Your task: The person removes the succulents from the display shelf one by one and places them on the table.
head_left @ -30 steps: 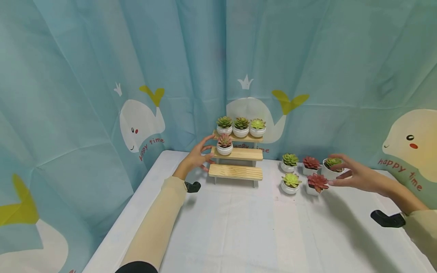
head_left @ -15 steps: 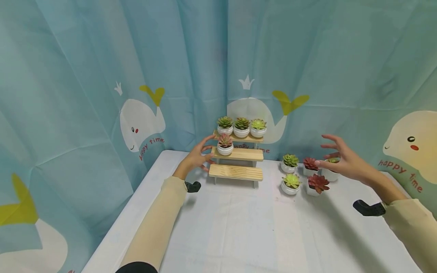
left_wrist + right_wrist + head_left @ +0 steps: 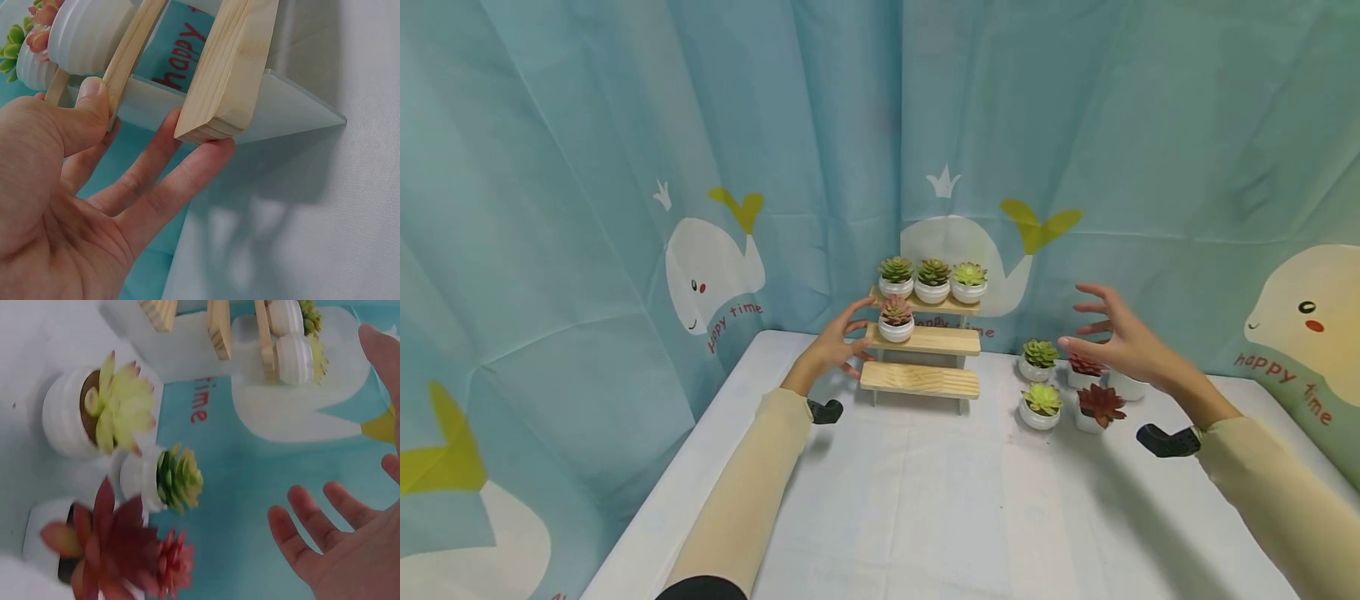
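Note:
My left hand (image 3: 829, 346) rests against the left end of a three-step wooden plant stand (image 3: 921, 379). In the left wrist view, the thumb (image 3: 94, 103) touches one plank's edge and fairly straight fingertips touch the end of another plank (image 3: 228, 81). A potted pink succulent (image 3: 896, 318) sits at the left of the middle step. Several green succulents (image 3: 932, 280) line the top step. With fingers spread, my right hand (image 3: 1123, 337) hovers above the potted plants at right, holding nothing. Under it, a red succulent (image 3: 1086, 367) and a white pot (image 3: 1127, 386) are partly hidden.
On the white-covered table (image 3: 925, 500), right of the stand, are a green succulent (image 3: 1039, 357), a yellow-green succulent (image 3: 1041, 404) and a dark red succulent (image 3: 1101, 408). A blue whale-print curtain (image 3: 820, 167) hangs close behind the stand.
My right hand has moved left and up from beside the rearmost right pot, and its fingers have spread. The left hand stays at the stand. Plants stand where they were.

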Tool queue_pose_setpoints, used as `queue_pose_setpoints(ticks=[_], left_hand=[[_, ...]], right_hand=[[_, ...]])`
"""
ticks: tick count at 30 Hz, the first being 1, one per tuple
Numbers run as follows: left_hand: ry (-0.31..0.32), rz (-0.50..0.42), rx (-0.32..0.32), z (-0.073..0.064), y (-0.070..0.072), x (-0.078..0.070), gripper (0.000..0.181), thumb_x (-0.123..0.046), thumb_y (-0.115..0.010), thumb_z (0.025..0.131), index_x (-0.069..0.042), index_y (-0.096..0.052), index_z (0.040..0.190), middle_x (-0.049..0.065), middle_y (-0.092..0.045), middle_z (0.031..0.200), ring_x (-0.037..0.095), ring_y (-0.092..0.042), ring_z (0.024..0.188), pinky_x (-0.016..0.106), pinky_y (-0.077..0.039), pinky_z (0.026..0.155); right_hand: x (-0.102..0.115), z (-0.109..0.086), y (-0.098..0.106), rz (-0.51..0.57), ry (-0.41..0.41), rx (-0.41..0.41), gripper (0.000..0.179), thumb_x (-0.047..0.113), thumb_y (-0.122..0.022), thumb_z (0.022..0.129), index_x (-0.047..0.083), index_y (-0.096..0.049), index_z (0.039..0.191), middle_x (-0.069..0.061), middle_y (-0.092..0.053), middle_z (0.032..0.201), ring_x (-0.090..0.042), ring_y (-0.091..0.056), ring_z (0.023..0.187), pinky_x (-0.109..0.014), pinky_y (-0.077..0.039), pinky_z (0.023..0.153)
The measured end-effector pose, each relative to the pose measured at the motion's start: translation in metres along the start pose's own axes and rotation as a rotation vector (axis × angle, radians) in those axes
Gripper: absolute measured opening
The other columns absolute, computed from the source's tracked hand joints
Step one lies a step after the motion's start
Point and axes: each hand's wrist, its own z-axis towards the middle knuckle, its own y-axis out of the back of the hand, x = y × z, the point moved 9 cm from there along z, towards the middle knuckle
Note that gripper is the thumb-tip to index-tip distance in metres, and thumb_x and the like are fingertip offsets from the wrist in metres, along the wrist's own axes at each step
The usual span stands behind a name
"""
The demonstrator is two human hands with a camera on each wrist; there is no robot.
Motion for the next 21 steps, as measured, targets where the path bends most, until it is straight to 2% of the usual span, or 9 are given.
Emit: queue_pose_setpoints(ticks=[6, 13, 21], left_hand=[[-0.006, -0.014, 0.003, -0.001, -0.001, 0.0, 0.079, -0.011, -0.063, 0.103, -0.043, -0.023, 0.162, 0.019, -0.028, 0.165, 0.046, -0.071, 0.096, 0.063, -0.06, 0.068], [-0.003, -0.014, -0.003, -0.001, -0.001, 0.0, 0.076, -0.01, -0.062, 0.103, -0.045, -0.026, 0.161, 0.018, -0.026, 0.166, 0.043, -0.07, 0.105, 0.064, -0.06, 0.069], [-0.011, -0.006, 0.0, -0.001, -0.001, 0.001, 0.077, -0.011, -0.062, 0.103, -0.045, -0.025, 0.161, 0.018, -0.027, 0.166, 0.045, -0.071, 0.1, 0.059, -0.062, 0.066]], right_hand=[[0.01, 0.018, -0.017, 0.026, -0.006, -0.026, 0.096, 0.03, -0.078, 0.095, 0.017, -0.012, 0.164, -0.03, -0.036, 0.155, -0.051, -0.053, 0.126, -0.069, -0.05, 0.095], [0.023, 0.04, -0.042, 0.058, 0.031, -0.039, 0.098, 0.031, -0.078, 0.094, 0.02, -0.01, 0.165, -0.029, -0.037, 0.154, -0.051, -0.055, 0.123, -0.067, -0.052, 0.093], [0.049, 0.06, -0.074, 0.151, 0.085, -0.044, 0.094, 0.022, -0.079, 0.093, 0.016, -0.017, 0.164, -0.027, -0.044, 0.149, -0.048, -0.058, 0.122, -0.061, -0.052, 0.097]])
